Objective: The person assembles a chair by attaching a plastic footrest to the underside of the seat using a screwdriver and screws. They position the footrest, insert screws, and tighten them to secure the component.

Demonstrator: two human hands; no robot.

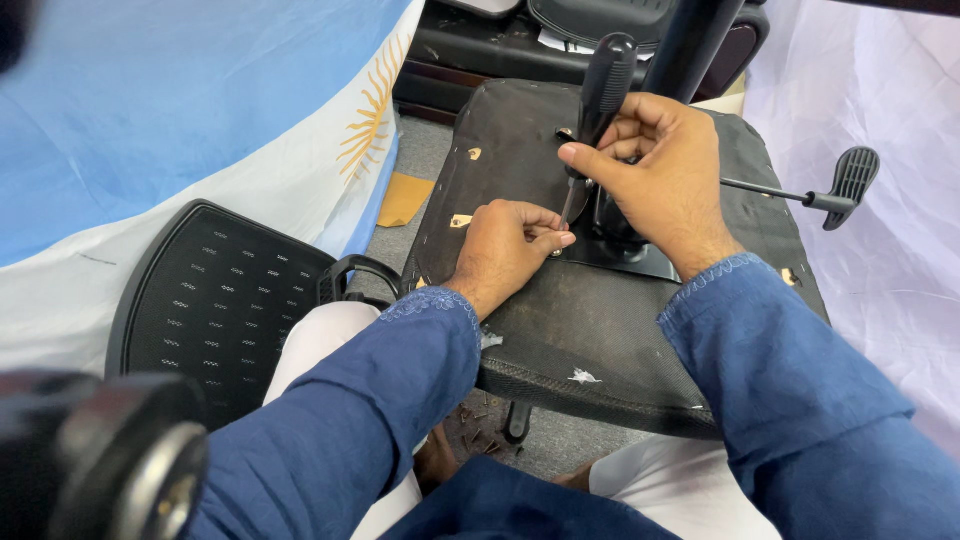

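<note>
A black-handled screwdriver with a thin metal shaft [596, 120] stands nearly upright, leaning a little so that its handle tips toward the far side of the overturned black fabric-covered chair seat [560, 320] while its tip comes down close to the person. That long axis, running from the handle high up to the tip low down, is what matters here: the tip meets the seat underside just beside the black metal mounting plate [625, 255] at the seat's middle.

The right hand [665, 175] has its fingers curled and clamped round the lower part of the handle, thumb stretched along the near side. The left hand [505, 245] rests on the seat underside, knuckles up, with its fingers [548, 238] pinched together right at the shaft's bottom end; whether they grip a screw or only steady the tip cannot be told, since the contact spot is hidden behind them. So the tool lies between the two hands, the right one above, the left one below and touching the seat.

A black lever with a paddle-shaped end [848, 180] juts out past the seat's right edge. A black perforated plastic chair back [215, 300] lies on the floor off the left edge, beside a light blue and white cloth with a yellow sun [200, 120].
</note>
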